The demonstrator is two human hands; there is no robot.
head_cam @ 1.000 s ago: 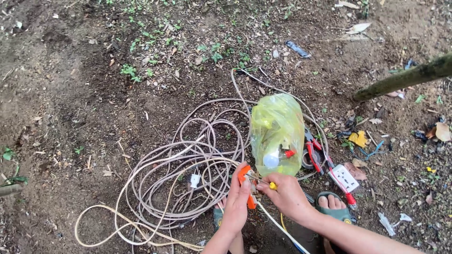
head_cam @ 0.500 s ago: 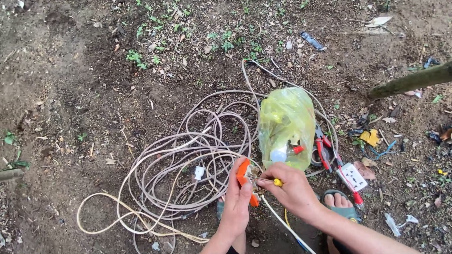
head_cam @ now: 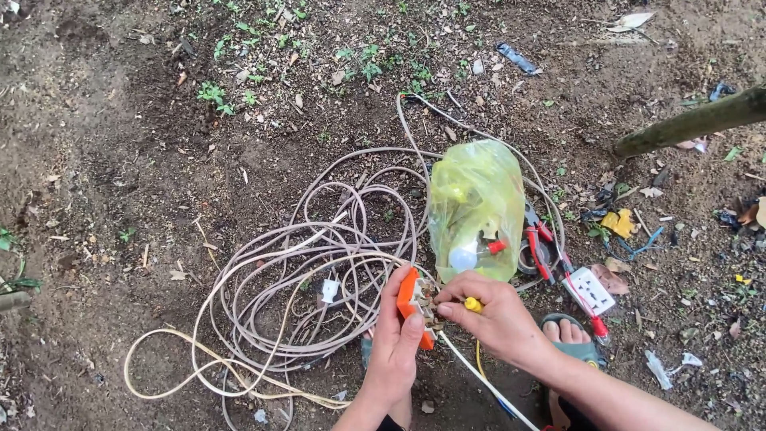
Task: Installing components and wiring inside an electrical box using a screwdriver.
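Bare dirt ground (head_cam: 120,160) with scattered leaves on the far left, then a big loose tangle of pale cable (head_cam: 303,271) sprawled over it, with a small white plug (head_cam: 329,290) lying in the middle of the loops. Just right of that, low in the frame, the left hand (head_cam: 395,343) is wrapped around an orange electrical fitting (head_cam: 411,303) — fingers curled behind it, thumb in front. The right hand (head_cam: 499,319) is touching that same fitting, fingertips pinched at its open side, with a yellow-handled tool (head_cam: 474,304) tucked in the grip. A white wire (head_cam: 479,379) runs down from the fitting between the two wrists. Above the right hand sits a yellow-green plastic bag (head_cam: 476,207) with a bulb inside. Further right — red-handled pliers (head_cam: 538,243), a white socket (head_cam: 589,289), and a sandalled foot (head_cam: 568,335).
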